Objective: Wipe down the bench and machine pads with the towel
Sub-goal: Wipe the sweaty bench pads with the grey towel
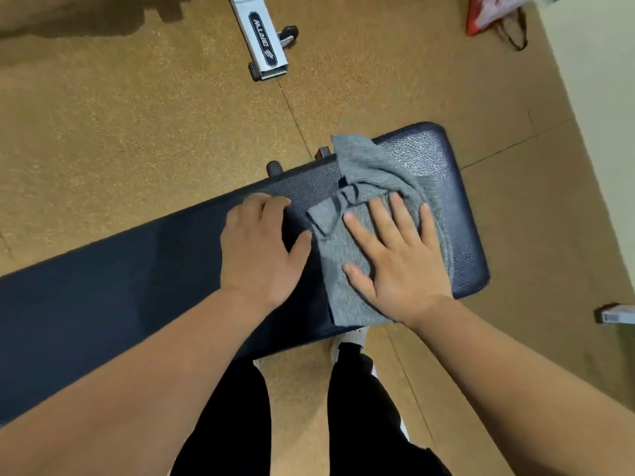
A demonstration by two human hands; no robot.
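A dark blue padded bench (144, 269) runs from the lower left to the middle right of the view. A grey towel (371, 166) lies crumpled on its right end. My right hand (395, 255) lies flat on the towel with its fingers spread, pressing it onto the pad. My left hand (261, 245) rests on the bare pad just left of the towel, with its fingertips curled over the bench's far edge and its thumb close to the towel's edge.
A silver machine foot (261, 39) with a small wheel stands on the brown floor beyond the bench. A red and white bag (494, 15) lies at the top right by the pale wall. Another grey metal foot (615, 314) shows at the right edge. My legs stand below the bench.
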